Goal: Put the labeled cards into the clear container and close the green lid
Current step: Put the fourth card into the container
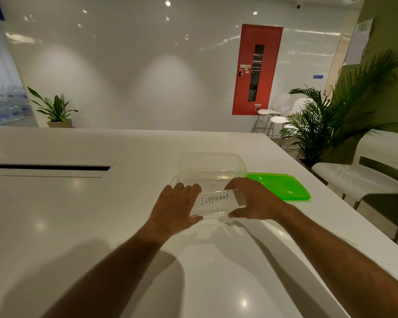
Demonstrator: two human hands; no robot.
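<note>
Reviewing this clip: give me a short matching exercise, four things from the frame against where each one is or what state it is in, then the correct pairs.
Things:
1. ELEPHANT card
2. green lid
3. clear container
4. red door

Places or states:
A. flat on the table, to the right of the container
B. set in the far white wall
C. held at both ends by the left hand and right hand
D. open, lid off, just beyond the hands

Pairs: 1-C, 2-A, 3-D, 4-B
</note>
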